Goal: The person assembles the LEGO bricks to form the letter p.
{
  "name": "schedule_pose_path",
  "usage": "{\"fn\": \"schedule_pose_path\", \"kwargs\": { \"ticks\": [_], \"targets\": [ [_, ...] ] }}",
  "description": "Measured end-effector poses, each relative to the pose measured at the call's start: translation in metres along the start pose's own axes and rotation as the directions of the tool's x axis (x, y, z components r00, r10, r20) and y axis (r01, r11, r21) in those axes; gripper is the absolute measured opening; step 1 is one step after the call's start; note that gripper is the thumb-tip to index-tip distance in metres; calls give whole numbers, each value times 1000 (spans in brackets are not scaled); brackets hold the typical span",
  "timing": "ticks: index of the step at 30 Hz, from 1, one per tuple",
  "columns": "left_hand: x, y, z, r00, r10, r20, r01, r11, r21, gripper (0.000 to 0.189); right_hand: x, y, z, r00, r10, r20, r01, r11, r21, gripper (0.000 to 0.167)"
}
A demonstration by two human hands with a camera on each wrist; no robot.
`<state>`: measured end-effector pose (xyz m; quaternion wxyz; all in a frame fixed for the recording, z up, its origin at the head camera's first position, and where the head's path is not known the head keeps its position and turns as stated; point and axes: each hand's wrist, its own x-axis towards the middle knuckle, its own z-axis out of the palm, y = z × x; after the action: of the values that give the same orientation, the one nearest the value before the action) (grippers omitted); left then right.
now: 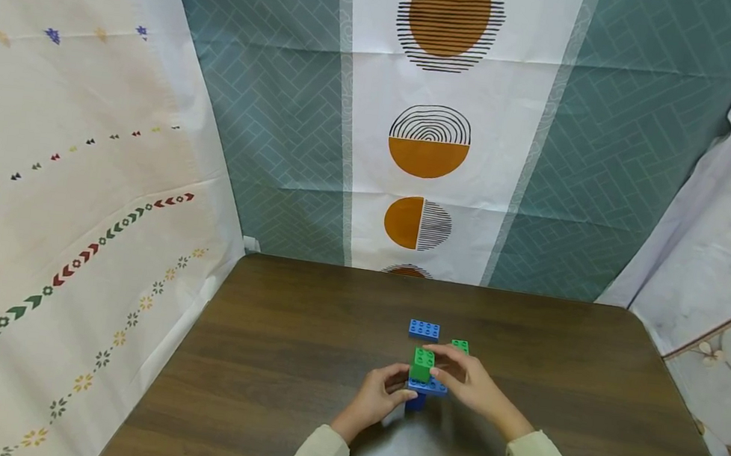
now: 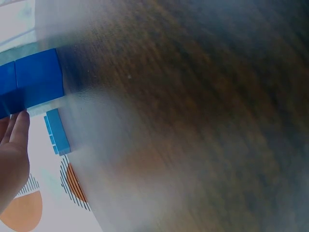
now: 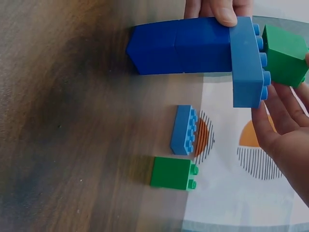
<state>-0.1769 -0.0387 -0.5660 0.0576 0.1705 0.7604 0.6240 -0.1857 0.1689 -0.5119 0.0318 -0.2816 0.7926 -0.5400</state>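
Observation:
Two dark blue toy building bricks [image 3: 178,47] stand stacked on the table, with a long light blue brick [image 3: 245,67] across their top. My left hand [image 1: 373,398] steadies this stack from the left, its thumb on the joint just below the long brick in the right wrist view. In my right hand [image 1: 471,383], a green brick [image 3: 285,55] is pinched at the studs of the long brick, slightly tilted. The fingertips behind the green brick are partly hidden. The left wrist view catches the left hand [image 2: 12,159] beside the dark blue bricks [image 2: 38,79].
Behind the stack on the brown wooden table [image 1: 300,326] lies another light blue brick [image 1: 424,330]. A second green brick [image 1: 460,345] sits to its right, partly covered by the right hand in the head view. Patterned cloths hang behind the table and at both sides.

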Motion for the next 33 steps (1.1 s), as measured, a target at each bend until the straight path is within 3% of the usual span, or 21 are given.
{"fn": "schedule_pose_path", "kwargs": {
  "ticks": [9,14,23,26,33],
  "targets": [
    [0,-2,-3,1000,18,10,-18,1000,6,32,-3,0,2,997,-76,14,77,996,-52,36],
    [0,0,-2,1000,13,11,-13,999,38,32,-4,-3,4,998,-69,11,70,995,-66,35],
    [-8,33,-5,999,30,39,-31,999,17,31,-4,-5,7,999,-15,-40,12,997,-81,34],
    [-7,30,-4,999,36,34,-37,999,24,32,-4,-4,8,999,-17,-47,13,996,-88,35],
    [-1,3,-2,999,8,33,-10,999,50,35,-1,-7,8,1000,-7,-25,5,997,-78,33]
  ]
}}
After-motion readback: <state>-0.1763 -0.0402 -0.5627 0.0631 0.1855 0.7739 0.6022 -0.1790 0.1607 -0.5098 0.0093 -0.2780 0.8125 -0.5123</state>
